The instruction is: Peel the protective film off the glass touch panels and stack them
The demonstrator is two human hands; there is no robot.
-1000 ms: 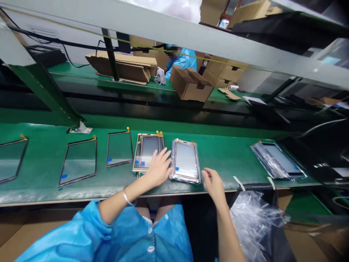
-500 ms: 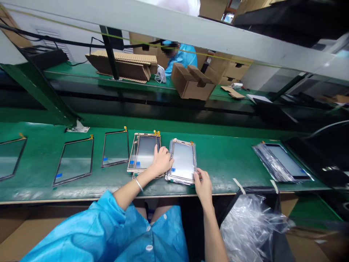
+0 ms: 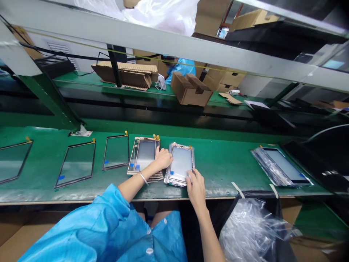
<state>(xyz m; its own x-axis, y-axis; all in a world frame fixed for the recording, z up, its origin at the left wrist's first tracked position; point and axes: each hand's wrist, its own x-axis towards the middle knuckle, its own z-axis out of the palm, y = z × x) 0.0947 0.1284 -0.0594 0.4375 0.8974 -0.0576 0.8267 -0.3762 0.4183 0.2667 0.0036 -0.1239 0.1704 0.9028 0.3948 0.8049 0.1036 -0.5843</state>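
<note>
The light I work under is bright and even, with pale glare on the panels (image 3: 181, 163) lying along the bench (image 3: 218, 171), and the lens bows everything toward the edges.

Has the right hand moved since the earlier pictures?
Yes: the right hand has moved left, away from the white tape strip on the bench edge, and its fingers now overlap the near corner of the plastic-wrapped glass panel stack.

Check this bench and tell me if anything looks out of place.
The stack of touch panels under the left hand looks askew: its frames sit offset, with edges fanning out instead of lining up. The plastic-wrapped panels at the right end of the green workbench also fan out unevenly.
</note>
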